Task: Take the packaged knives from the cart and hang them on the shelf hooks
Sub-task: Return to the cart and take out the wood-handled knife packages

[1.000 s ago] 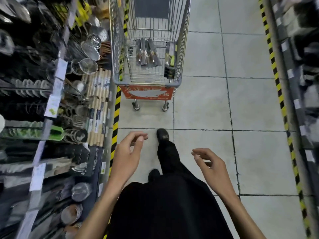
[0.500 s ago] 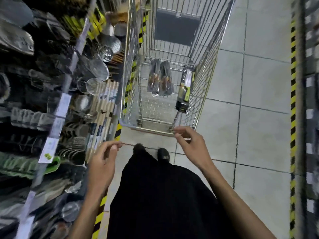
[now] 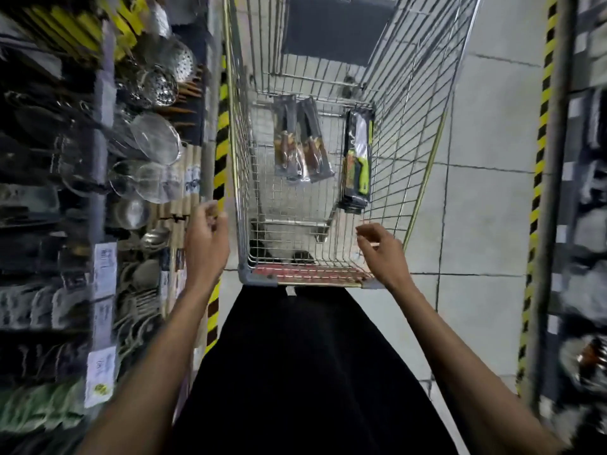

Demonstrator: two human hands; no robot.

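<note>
Since half a second earlier, the silver wire shopping cart (image 3: 242, 205) has been brought much closer. Its near rim, formerly seen ahead of the feet, is now set against the black garment (image 3: 312, 372) worn by the person, and both hands have been raised beside it. The left hand (image 3: 207, 238) is held just outside the cart's near left corner, between the cart wall and the shelf; its fingers are loosely curled and nothing is held in them. The right hand (image 3: 377, 247) is held over the near right corner, its fingers likewise loosely curled with nothing gripped. Whether the rim is touched cannot be told.

The packaged knives are found on the cart's wire floor. Two brown-handled knives in clear plastic packs (image 3: 300, 144) are laid side by side and overlapping, towards the far end, with the handles pointed at the person. A green-handled knife on a black backing card (image 3: 356, 156) is placed against the right wall, apart from the pair.

The dark display shelf (image 3: 98, 165) on the left is hung with metal kitchenware, among it a round wire-mesh strainer (image 3: 156, 136) and a perforated steel skimmer (image 3: 184, 62). White price labels (image 3: 105, 269) are fixed along its rail. A strip of yellow-and-black striped tape (image 3: 220, 149) is laid on the grey tiled floor (image 3: 486, 208) between shelf and cart.
</note>
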